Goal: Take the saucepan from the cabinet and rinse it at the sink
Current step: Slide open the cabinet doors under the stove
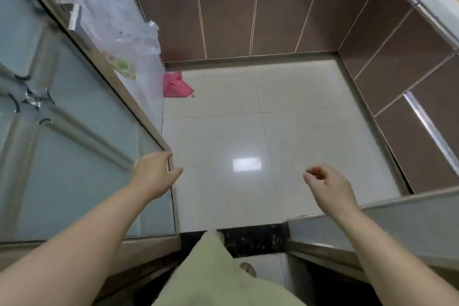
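Observation:
No saucepan and no sink show in the head view. My left hand [155, 171] rests against the edge of a frosted glass sliding door [74, 156] at the left, fingers spread along its metal frame, gripping nothing I can make out. My right hand [327, 187] hangs in the air above the white tiled floor [248, 132], fingers loosely curled and empty. Brown lower cabinets [228, 20] with closed doors line the far wall and continue along the right wall [402, 57] under a pale countertop.
A pink plastic bag [176, 86] lies on the floor by the far left corner, with a clear plastic bag [139, 40] above it. A dark stone threshold [250, 238] crosses the doorway at my feet. A grey ledge [397, 223] juts in at the right.

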